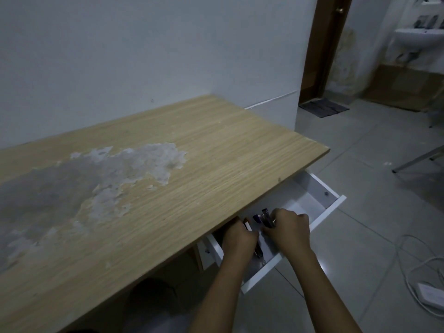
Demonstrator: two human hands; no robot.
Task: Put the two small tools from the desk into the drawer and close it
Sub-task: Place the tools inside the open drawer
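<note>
A white drawer [319, 213] stands pulled out from under the front right of the wooden desk [192, 164]. Both of my hands are inside it. My left hand [237, 241] is curled around a small tool with a pale end [247, 224]. My right hand [290, 233] is closed on a dark tool [267, 217] whose tips stick up past the fingers. Another dark purple-tipped piece [256, 218] shows between the hands; I cannot tell which hand holds it. A dark item [258, 251] lies on the drawer floor beneath my left hand.
The desk top has a large worn, peeled patch [96, 183] on its left half and carries nothing. A white power strip with cables [430, 292] lies on the tiled floor to the right. A doorway [322, 56] opens beyond the wall's corner.
</note>
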